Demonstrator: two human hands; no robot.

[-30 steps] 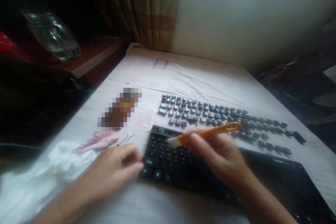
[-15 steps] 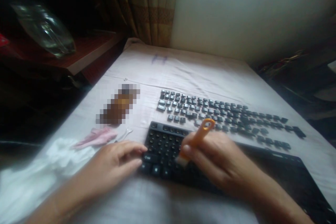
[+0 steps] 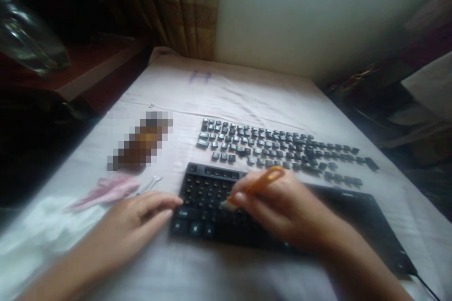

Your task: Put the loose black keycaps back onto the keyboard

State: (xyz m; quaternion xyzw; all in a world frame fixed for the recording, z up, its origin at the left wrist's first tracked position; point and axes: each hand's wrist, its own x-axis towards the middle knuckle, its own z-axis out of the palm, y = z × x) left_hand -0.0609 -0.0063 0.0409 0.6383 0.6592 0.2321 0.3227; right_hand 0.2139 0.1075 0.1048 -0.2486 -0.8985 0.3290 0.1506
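Note:
A black keyboard (image 3: 195, 228) lies on the sheet with most of its keycaps off; a few large keys remain at its lower left. At its left edge my left hand (image 3: 136, 216) has the thumb and fingers closed on the side. My right hand (image 3: 282, 202) grips a small brush (image 3: 265, 181) by its orange looped handle. The pale bristles touch the bare key sockets in the left part of the keyboard. My right hand and forearm hide the keyboard's middle. Beyond it, many loose black keycaps (image 3: 260, 143) are laid out in rows.
To the left lie a pink cloth (image 3: 106, 190), a white cloth (image 3: 45, 225), a thin metal tool (image 3: 153, 181) and a pixelated brown item (image 3: 141, 143). A wooden shelf (image 3: 102, 63) bears a clear glass object (image 3: 30, 37). A cable (image 3: 425, 286) leaves the keyboard at right.
The view has swung a little, so everything sits further left. The brush has moved slightly across the sockets and its handle leans lower to the right. My left hand stays on the keyboard's edge.

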